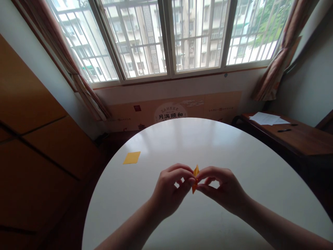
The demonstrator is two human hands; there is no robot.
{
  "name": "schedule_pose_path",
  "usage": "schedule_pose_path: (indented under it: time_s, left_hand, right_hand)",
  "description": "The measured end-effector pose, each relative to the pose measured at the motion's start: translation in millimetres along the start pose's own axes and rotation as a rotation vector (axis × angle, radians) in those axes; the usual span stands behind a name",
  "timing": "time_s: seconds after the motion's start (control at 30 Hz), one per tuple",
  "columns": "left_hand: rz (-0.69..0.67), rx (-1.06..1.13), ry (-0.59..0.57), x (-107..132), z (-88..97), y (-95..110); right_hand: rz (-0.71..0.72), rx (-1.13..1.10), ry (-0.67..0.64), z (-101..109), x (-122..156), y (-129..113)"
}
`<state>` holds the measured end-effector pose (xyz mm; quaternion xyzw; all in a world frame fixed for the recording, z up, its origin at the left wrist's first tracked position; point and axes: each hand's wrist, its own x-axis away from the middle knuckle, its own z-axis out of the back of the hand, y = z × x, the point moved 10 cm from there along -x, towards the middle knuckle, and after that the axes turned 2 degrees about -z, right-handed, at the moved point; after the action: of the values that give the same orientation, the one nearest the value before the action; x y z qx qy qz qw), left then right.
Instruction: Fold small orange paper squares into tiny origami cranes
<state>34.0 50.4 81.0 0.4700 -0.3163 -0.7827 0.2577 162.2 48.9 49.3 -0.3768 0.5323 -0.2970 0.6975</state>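
A small folded piece of orange paper [195,178] is held upright above the white round table [208,146]. My left hand [170,189] pinches it from the left with thumb and fingers closed. My right hand [221,187] pinches it from the right in the same way. The fingertips of both hands meet at the paper, and most of it is hidden between them. A flat yellow square of paper [131,157] lies on the table at the far left, well away from both hands.
A dark wooden side table [299,139] with white sheets [267,118] and a pen [284,130] stands at the right. Barred windows [169,38] with curtains fill the back wall. A brown cabinet [31,139] runs along the left.
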Motion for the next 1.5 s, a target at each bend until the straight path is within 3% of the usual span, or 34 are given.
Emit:
schedule_pose_path:
  time_s: [0.23, 0.47, 0.83, 1.07, 1.33, 1.5]
  left_hand:
    - [-0.002, 0.008, -0.013, 1, 0.9, 2]
    - [0.003, 0.038, -0.201, 1, -5.2, 3]
    - [0.067, 0.087, -0.196, -1, -7.3, -3]
    - [0.056, 0.038, -0.114, -1, -3.4, -8]
    - [0.175, 0.095, 0.000, 1, -2.8, -25]
    - [0.155, 0.019, 0.037, 2, 0.9, -23]
  right_hand:
    - [0.005, -0.002, 0.012, 0, 0, -3]
    - [-0.061, -0.142, 0.047, 7, -1, 6]
    - [-0.017, 0.038, 0.030, 5, -1, -1]
    - [0.006, 0.086, -0.024, -1, -1, -5]
    - [0.061, 0.251, -0.038, -1, -3, -8]
    - [0.114, 0.312, -0.055, -3, -3, -12]
